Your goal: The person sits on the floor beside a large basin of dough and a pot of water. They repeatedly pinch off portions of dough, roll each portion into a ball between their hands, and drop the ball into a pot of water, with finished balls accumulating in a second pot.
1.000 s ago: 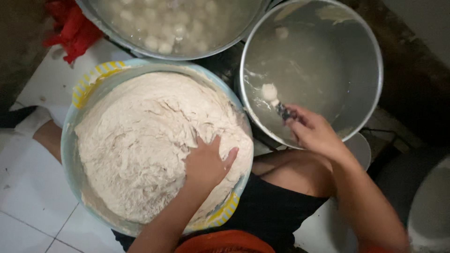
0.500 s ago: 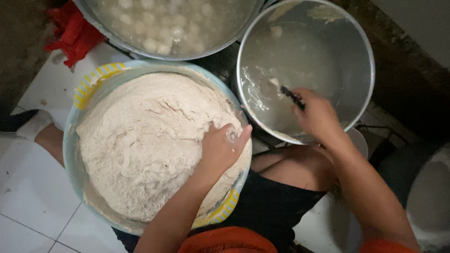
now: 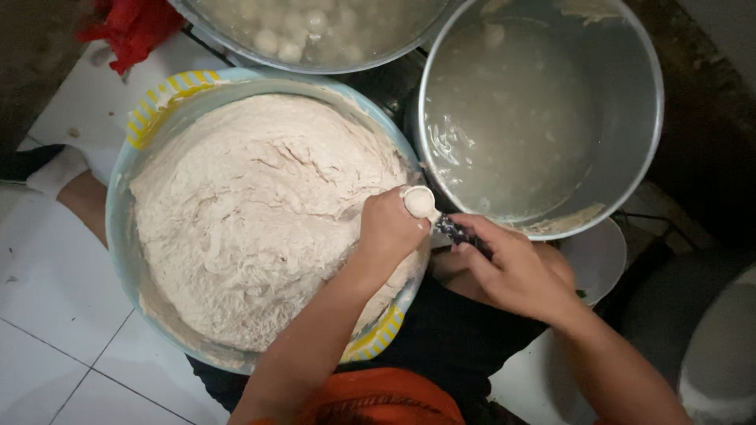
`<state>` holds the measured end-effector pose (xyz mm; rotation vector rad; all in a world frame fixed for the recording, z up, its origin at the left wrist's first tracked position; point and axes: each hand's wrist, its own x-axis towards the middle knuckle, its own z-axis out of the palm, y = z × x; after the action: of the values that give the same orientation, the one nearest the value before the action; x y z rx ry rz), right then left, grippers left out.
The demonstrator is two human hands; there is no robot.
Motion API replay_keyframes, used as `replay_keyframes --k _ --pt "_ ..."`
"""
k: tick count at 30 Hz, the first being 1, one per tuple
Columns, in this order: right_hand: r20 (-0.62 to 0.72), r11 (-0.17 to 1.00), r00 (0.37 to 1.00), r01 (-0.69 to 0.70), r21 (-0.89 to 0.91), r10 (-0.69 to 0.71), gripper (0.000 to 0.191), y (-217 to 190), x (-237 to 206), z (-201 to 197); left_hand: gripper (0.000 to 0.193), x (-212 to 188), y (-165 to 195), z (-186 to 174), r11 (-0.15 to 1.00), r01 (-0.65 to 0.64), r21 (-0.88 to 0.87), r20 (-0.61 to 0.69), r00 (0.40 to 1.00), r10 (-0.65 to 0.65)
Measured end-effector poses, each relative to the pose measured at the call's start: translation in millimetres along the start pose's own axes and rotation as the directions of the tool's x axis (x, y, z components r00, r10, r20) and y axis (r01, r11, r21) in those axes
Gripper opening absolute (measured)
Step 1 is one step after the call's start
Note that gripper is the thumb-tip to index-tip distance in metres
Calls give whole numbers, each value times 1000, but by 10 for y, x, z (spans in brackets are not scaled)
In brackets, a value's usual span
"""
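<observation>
A wide light-blue basin (image 3: 122, 236) with yellow striped handles holds a big mound of pale sticky dough (image 3: 252, 212). My left hand (image 3: 390, 228) is fisted at the dough's right edge, squeezing dough so that a small ball bulges from the top of the fist. My right hand (image 3: 516, 271) grips a dark-handled spoon (image 3: 429, 211), and its bowl rests against that dough ball above my left fist. Both hands sit between the basin and a metal pot (image 3: 638, 142) of cloudy water.
A second large metal pot (image 3: 315, 31) at the top holds several white dough balls floating in liquid. A red cloth (image 3: 130, 27) lies at the top left. White floor tiles (image 3: 55, 330) run along the left. My knees show under the vessels.
My right hand has brought the spoon out of the water pot over to my left fist. My left hand has closed and squeezed up a dough ball at the basin's right edge.
</observation>
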<state>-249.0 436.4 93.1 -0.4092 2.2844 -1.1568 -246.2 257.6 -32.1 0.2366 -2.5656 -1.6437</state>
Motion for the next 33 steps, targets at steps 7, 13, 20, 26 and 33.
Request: replay_keyframes --k 7,13,20,26,33 --pt "13 909 908 -418 -14 418 48 232 103 -298 47 -19 46 -146 923 -110 369 -71 987 146" --pt "-211 888 977 -73 -455 -28 45 363 223 -466 37 -127 25 -112 982 -79 169 -83 992 94" --pt "-44 961 973 -232 -150 228 46 194 37 -261 27 -140 -16 -26 990 -35 -138 -138 990 16" --pt "19 988 995 94 -123 -93 45 83 -57 51 16 -133 32 -13 993 70 -97 -26 997 -73" --pt "136 854 866 -499 150 482 56 272 31 -260 40 -121 32 -120 966 15 259 13 1000 -19"
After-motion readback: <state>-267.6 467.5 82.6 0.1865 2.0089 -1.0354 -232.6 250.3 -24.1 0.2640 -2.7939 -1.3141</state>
